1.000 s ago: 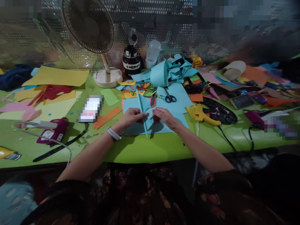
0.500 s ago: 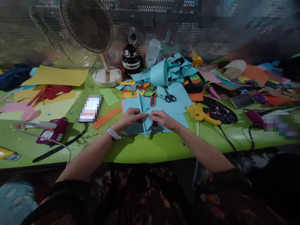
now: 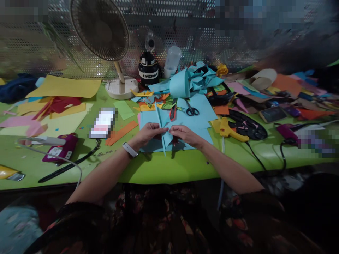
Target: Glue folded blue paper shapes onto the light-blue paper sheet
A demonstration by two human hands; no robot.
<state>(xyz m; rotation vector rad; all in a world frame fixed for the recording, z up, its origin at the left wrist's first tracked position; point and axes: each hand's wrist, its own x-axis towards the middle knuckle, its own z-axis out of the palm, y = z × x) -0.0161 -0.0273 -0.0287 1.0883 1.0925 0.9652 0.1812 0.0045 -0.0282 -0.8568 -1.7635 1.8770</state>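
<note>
My left hand (image 3: 150, 134) pinches a folded piece of light blue paper (image 3: 163, 120) that stands on edge above the blue sheets. Thumb and fingertips of my right hand (image 3: 185, 135) are pressed together at the same spot, almost meeting the left thumb. What lies between the right fingertips is too small to make out. Flat blue sheets (image 3: 200, 106) spread beneath both hands. Beyond them lie black-handled scissors (image 3: 192, 111) and a red-and-black tool (image 3: 173, 112).
A yellow glue gun (image 3: 233, 130) lies at the right beside a black tray (image 3: 247, 123). At the left are a phone (image 3: 102, 122) and a purple power strip (image 3: 60, 150). A fan (image 3: 122, 87), a black bottle (image 3: 148, 72) and piled blue paper shapes (image 3: 198, 81) stand behind.
Both hands stay at the folded blue paper with hardly any movement. The whole view has shifted very slightly.
</note>
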